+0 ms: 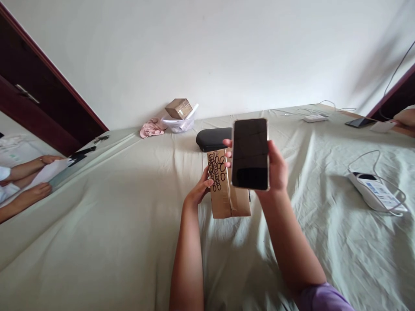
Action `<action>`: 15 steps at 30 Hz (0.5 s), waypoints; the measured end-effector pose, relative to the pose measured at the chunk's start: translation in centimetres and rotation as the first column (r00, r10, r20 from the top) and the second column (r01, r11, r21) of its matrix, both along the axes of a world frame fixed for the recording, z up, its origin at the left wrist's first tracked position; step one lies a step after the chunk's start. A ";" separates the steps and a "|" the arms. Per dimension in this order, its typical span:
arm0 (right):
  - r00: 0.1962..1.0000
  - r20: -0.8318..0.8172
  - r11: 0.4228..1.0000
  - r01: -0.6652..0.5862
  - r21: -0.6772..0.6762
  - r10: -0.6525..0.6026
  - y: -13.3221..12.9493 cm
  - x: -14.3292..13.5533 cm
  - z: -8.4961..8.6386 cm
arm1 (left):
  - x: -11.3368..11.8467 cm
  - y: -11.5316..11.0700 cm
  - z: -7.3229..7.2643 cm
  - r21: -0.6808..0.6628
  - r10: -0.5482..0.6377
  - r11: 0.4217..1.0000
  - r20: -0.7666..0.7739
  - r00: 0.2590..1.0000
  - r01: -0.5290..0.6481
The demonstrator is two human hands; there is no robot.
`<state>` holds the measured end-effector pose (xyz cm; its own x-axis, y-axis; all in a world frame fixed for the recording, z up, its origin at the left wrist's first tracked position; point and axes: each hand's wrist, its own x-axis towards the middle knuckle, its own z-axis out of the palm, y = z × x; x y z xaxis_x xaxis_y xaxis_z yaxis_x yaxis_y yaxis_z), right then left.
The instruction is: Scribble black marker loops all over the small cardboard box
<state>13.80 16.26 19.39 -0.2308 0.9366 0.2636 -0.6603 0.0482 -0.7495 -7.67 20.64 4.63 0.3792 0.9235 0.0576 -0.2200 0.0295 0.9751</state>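
Observation:
My right hand (278,166) is closed round a smartphone (250,153) in a clear case, its dark screen facing me. Behind and below the phone stands a cardboard box (221,205) with black loops drawn on its upper left. My left hand (198,189) grips the box's left side, thumb on the drawn face and the other fingers partly hidden behind it. Part of the box's upper right is covered by the phone and my right hand. Just beyond the box lies a black zip case (212,139), its right end hidden by the phone.
A pale green sheet (129,224) covers the surface. Toward the wall are a pink cloth (153,128) and a plastic basket (180,125) holding a small carton (179,108). A white corded device (378,192) lies right. At left, another person's hands (39,192) hold paper.

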 end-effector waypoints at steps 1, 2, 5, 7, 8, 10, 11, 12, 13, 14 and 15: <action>0.995 0.023 0.995 0.097 0.002 -0.097 0.4 1.0 0.2 | -0.1 0.0 -0.1 -0.004 -0.002 1.000 0.008 1.000 0.002; 0.984 0.042 0.985 0.175 -0.005 -0.175 0.8 2.1 0.3 | -0.2 0.0 -0.1 -0.007 0.003 1.000 0.011 1.000 -0.003; 0.958 0.060 0.957 0.284 -0.060 -0.280 2.6 5.4 -0.5 | -0.4 0.1 -0.6 -0.012 0.023 1.000 0.007 1.000 -0.023; 0.957 0.050 0.950 0.288 -0.119 -0.284 4.3 7.5 -1.9 | -0.5 0.2 -0.9 -0.018 0.026 1.000 0.016 1.000 -0.026; 0.955 0.070 0.941 0.295 -0.165 -0.288 5.2 8.3 -2.7 | -0.5 0.2 -1.0 -0.022 0.029 0.999 0.023 0.999 -0.028; 0.935 0.180 0.896 0.346 -0.278 -0.305 7.2 9.6 -4.8 | -0.5 0.2 -1.1 -0.023 0.037 0.999 0.036 0.999 -0.036; 0.914 0.257 0.858 0.390 -0.335 -0.314 8.2 10.0 -5.9 | -0.5 0.2 -1.1 -0.020 0.040 0.999 0.041 0.998 -0.040; 0.887 0.340 0.814 0.435 -0.386 -0.313 9.1 10.2 -7.1 | -0.5 0.2 -1.1 -0.015 0.043 0.999 0.046 0.998 -0.042; 0.853 0.420 0.760 0.488 -0.430 -0.310 9.9 10.4 -8.2 | -0.5 0.1 -1.1 -0.009 0.043 0.999 0.050 0.998 -0.043; 0.820 0.486 0.717 0.530 -0.452 -0.300 10.6 10.4 -9.4 | -0.5 0.1 -1.0 -0.005 0.045 0.999 0.053 0.998 -0.044; 0.787 0.551 0.694 0.561 -0.451 -0.278 11.3 10.4 -10.5 | -0.5 0.1 -1.0 -0.003 0.046 0.999 0.053 0.998 -0.045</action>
